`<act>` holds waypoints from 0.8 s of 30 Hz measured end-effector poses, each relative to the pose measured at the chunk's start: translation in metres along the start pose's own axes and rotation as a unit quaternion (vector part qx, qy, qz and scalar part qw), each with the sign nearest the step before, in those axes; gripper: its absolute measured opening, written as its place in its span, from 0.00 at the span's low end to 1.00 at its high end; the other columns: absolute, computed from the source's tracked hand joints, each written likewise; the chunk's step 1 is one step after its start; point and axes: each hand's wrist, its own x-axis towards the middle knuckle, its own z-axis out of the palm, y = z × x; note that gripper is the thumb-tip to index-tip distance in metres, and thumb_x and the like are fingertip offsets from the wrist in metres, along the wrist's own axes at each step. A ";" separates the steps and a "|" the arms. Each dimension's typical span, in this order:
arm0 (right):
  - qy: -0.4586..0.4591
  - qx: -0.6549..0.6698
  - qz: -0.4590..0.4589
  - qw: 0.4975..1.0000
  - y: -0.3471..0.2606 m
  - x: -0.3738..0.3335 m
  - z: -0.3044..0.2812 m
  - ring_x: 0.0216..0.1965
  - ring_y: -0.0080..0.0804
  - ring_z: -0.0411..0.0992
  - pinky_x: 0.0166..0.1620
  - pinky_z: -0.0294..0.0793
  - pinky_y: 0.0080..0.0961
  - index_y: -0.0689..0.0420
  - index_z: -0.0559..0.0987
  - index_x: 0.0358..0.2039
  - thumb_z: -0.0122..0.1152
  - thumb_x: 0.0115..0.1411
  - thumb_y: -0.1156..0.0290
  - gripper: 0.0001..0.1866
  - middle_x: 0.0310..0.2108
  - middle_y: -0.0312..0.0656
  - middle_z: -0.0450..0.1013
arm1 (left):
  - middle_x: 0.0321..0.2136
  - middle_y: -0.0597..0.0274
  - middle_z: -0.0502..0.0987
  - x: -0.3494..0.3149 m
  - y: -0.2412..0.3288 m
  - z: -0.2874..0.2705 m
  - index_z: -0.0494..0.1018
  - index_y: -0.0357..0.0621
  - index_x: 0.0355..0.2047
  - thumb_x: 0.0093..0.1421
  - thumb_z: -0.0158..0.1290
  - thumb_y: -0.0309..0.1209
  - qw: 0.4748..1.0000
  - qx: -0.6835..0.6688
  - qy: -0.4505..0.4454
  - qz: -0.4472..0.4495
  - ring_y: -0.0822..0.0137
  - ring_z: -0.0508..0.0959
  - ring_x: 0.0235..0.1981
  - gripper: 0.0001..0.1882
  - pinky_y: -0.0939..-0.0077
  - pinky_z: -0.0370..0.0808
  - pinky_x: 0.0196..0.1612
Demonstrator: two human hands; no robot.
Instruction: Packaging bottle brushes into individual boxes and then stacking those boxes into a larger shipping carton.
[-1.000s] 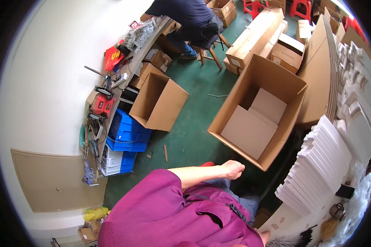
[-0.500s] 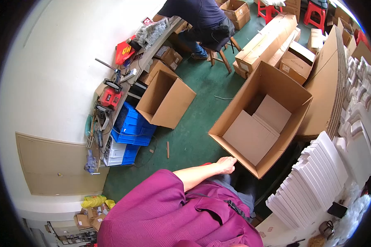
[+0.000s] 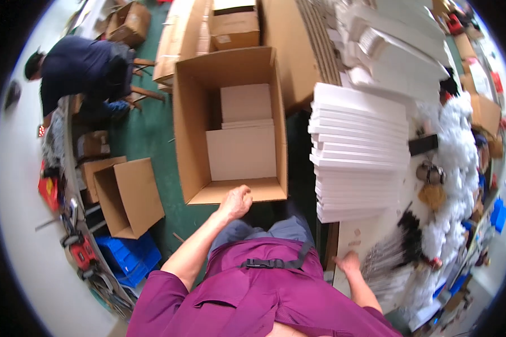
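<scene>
A tall open cardboard box (image 3: 188, 135) stands in front of me, with white foam sheets (image 3: 242, 153) lying inside at two levels. My left hand (image 3: 236, 203) is closed at the box's near rim, its fingers curled over the edge. On the right, my right hand (image 3: 347, 262) is low over the edge of a white worktable (image 3: 351, 230); its thumb stands apart and it holds nothing I can see. Just beyond that hand is a stack of white foam sheets (image 3: 360, 151).
A smaller open carton (image 3: 138, 196) and blue crates (image 3: 130, 255) stand at left. A person in dark clothing (image 3: 84, 73) sits at the left bench. Flattened cardboard (image 3: 289, 50) leans behind the box. Black-tipped rods (image 3: 388, 253) and clear plastic wrap (image 3: 455, 168) lie on the right table.
My view has swung right, bringing more of the right table and my right hand into sight. My left hand has shifted from the box's near corner along its near rim.
</scene>
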 end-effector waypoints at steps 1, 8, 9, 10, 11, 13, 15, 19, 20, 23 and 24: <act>-0.001 0.005 0.020 1.000 0.004 -0.005 0.001 0.44 0.59 0.79 0.49 0.79 0.47 0.72 0.81 0.35 0.76 0.42 0.44 0.38 0.38 0.65 0.79 | 0.43 0.42 0.81 0.006 0.007 -0.009 0.76 0.39 0.48 0.61 0.56 0.35 0.999 -0.009 0.014 0.042 0.44 0.80 0.48 0.18 0.55 0.77 0.53; -0.016 0.052 0.062 0.997 0.002 0.004 0.005 0.46 0.59 0.79 0.50 0.80 0.43 0.73 0.82 0.36 0.74 0.40 0.54 0.33 0.40 0.67 0.78 | 0.45 0.45 0.79 0.054 0.115 -0.083 0.73 0.37 0.52 0.58 0.63 0.32 0.961 0.019 0.068 0.266 0.52 0.81 0.42 0.23 0.61 0.79 0.49; -0.006 0.055 0.053 0.997 0.003 0.004 0.009 0.45 0.59 0.79 0.50 0.80 0.43 0.72 0.82 0.36 0.74 0.40 0.55 0.32 0.40 0.67 0.78 | 0.45 0.46 0.79 0.060 0.132 -0.089 0.72 0.38 0.53 0.58 0.64 0.32 0.952 0.019 0.082 0.294 0.54 0.81 0.42 0.24 0.62 0.78 0.49; 0.000 0.063 0.060 0.996 0.004 0.004 0.012 0.45 0.59 0.79 0.49 0.80 0.43 0.72 0.82 0.35 0.73 0.40 0.57 0.30 0.39 0.67 0.78 | 0.45 0.47 0.79 0.071 0.145 -0.094 0.72 0.38 0.54 0.57 0.65 0.33 0.945 0.017 0.089 0.315 0.54 0.81 0.42 0.25 0.62 0.79 0.48; -0.003 0.069 0.064 0.996 0.002 0.004 0.014 0.45 0.59 0.79 0.49 0.80 0.43 0.72 0.82 0.35 0.73 0.40 0.57 0.30 0.39 0.67 0.78 | 0.45 0.48 0.79 0.083 0.159 -0.098 0.72 0.38 0.54 0.57 0.66 0.33 0.937 0.016 0.096 0.334 0.55 0.81 0.41 0.26 0.63 0.79 0.48; 0.014 0.048 0.074 0.996 -0.008 -0.002 0.008 0.46 0.62 0.77 0.51 0.78 0.47 0.70 0.80 0.37 0.72 0.40 0.58 0.30 0.42 0.65 0.76 | 0.45 0.50 0.80 0.107 0.188 -0.108 0.72 0.38 0.53 0.57 0.66 0.33 0.925 0.025 0.119 0.361 0.57 0.81 0.41 0.26 0.65 0.80 0.47; 0.020 0.057 0.076 0.995 -0.012 -0.008 -0.002 0.44 0.62 0.77 0.49 0.79 0.47 0.70 0.80 0.35 0.72 0.40 0.59 0.28 0.39 0.65 0.77 | 0.45 0.47 0.81 0.128 0.218 -0.113 0.73 0.35 0.54 0.58 0.66 0.39 0.947 0.003 0.120 0.300 0.58 0.81 0.41 0.29 0.66 0.79 0.48; 0.067 0.067 0.043 0.995 -0.008 -0.011 0.010 0.41 0.62 0.77 0.47 0.78 0.47 0.70 0.80 0.32 0.71 0.39 0.61 0.25 0.36 0.64 0.77 | 0.41 0.48 0.81 0.177 0.246 -0.123 0.73 0.29 0.55 0.60 0.62 0.53 0.987 -0.052 0.074 0.132 0.65 0.81 0.38 0.38 0.68 0.79 0.43; 0.075 0.086 0.056 0.992 -0.009 -0.012 0.011 0.40 0.62 0.77 0.47 0.78 0.48 0.70 0.80 0.31 0.70 0.40 0.62 0.23 0.36 0.64 0.77 | 0.40 0.52 0.81 0.190 0.248 -0.122 0.74 0.29 0.53 0.60 0.62 0.52 0.990 -0.035 0.071 0.115 0.67 0.80 0.37 0.36 0.69 0.79 0.43; 0.065 0.126 0.060 0.988 -0.013 -0.014 0.007 0.40 0.62 0.77 0.47 0.78 0.49 0.70 0.80 0.31 0.71 0.40 0.61 0.24 0.36 0.64 0.77 | 0.38 0.58 0.80 0.202 0.258 -0.111 0.76 0.33 0.50 0.60 0.63 0.51 0.988 -0.150 -0.006 0.039 0.70 0.79 0.37 0.32 0.71 0.78 0.44; 0.064 0.130 0.062 0.987 -0.015 -0.014 0.004 0.40 0.62 0.77 0.47 0.78 0.49 0.70 0.80 0.31 0.71 0.40 0.61 0.24 0.36 0.64 0.77 | 0.38 0.61 0.80 0.203 0.261 -0.108 0.78 0.35 0.48 0.60 0.64 0.50 0.955 -0.285 -0.077 -0.023 0.71 0.79 0.37 0.29 0.72 0.77 0.45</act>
